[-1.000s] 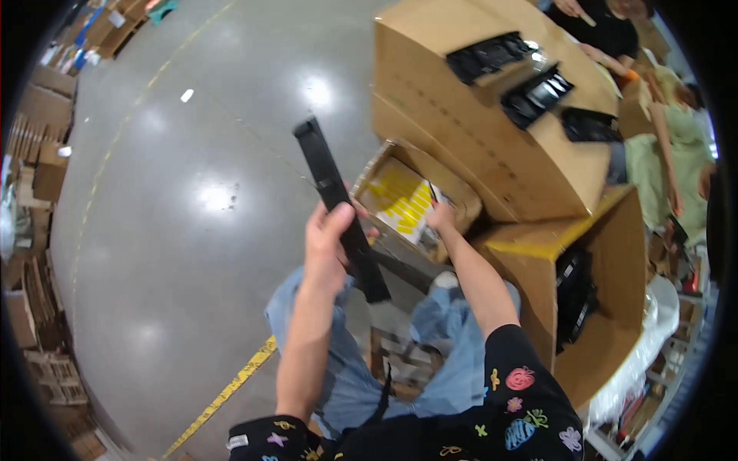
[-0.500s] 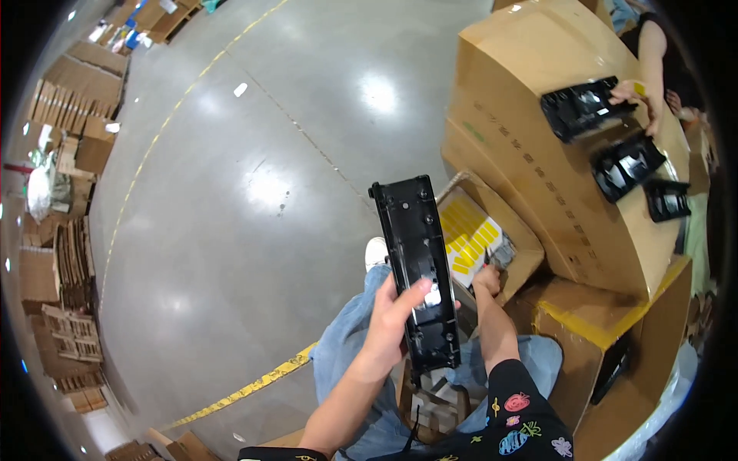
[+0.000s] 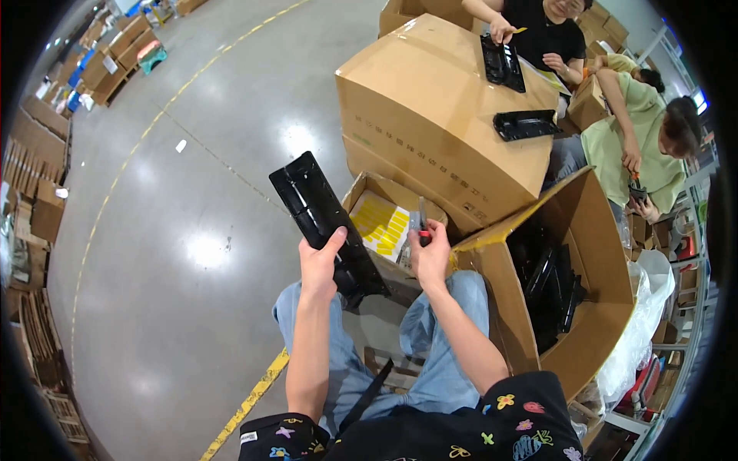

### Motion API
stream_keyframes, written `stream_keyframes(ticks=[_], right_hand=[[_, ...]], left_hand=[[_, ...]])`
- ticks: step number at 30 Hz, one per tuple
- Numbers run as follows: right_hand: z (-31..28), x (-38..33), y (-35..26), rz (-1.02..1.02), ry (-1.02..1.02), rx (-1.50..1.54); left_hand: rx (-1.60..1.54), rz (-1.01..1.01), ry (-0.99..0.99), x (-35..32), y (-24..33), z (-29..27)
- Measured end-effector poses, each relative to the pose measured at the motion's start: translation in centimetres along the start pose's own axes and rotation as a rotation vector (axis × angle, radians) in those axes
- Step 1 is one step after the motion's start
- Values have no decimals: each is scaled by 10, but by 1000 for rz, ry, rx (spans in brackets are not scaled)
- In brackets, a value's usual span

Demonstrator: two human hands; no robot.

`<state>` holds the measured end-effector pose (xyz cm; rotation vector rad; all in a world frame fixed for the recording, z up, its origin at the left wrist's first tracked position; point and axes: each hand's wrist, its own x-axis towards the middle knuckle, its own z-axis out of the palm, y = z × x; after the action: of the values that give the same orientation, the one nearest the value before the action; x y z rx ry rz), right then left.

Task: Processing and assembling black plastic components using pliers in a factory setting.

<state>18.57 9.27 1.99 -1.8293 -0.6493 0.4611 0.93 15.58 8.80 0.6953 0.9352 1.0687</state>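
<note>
My left hand [image 3: 317, 269] is closed around a long black plastic part [image 3: 304, 196], thumb on its near side, holding it tilted above my knees with its glossy, ribbed face up. To its right, my right hand [image 3: 432, 257] grips a small tool [image 3: 423, 223] with a narrow grey upper end and red and black at the grip; its exact kind is unclear. Both hands are near a small open carton [image 3: 421, 197], where a white sheet [image 3: 400, 236] bears rows of yellow strips. The tool is apart from the black part.
A large closed carton [image 3: 430, 100] stands ahead, with black parts [image 3: 524, 125] on top. One person in black [image 3: 550, 38] handles another part there; a person in light green [image 3: 638, 138] works at the right. An open carton [image 3: 603, 280] beside my right leg contains several black parts.
My right hand has risen out of the small carton, lifting the small tool. The black part has turned over, its studded face no longer showing. My view has swung to the right.
</note>
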Motion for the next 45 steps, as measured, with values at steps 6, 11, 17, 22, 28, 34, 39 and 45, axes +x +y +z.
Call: stream_keyframes(ticks=[6,11,17,22,28,34,39,45], right_hand=[[-111,-81,-118,-328,-135,123],[-155,-112,-129,-469,-231,114],[-180,-121,-115,-587,-377,320],[-206,-132,-120,97,-422,360],[-246,-143,-91,83,-562,352],[-240,-201,-97,340,-906,1023],[-223,-210,-88,276,-933,940],[-220,-207,-90,262,-910,890]], left_hand=[[-40,87,-279,-99,17,45],[-78,99,-516,-141,2,54],[-187,-2,-713,-164,-5,61],[-238,-91,-652,-175,-3,66],[57,25,-324,-167,2,63],[455,259,-155,-178,-2,75],[457,473,-122,-188,-3,86],[431,495,-154,-195,2,93]])
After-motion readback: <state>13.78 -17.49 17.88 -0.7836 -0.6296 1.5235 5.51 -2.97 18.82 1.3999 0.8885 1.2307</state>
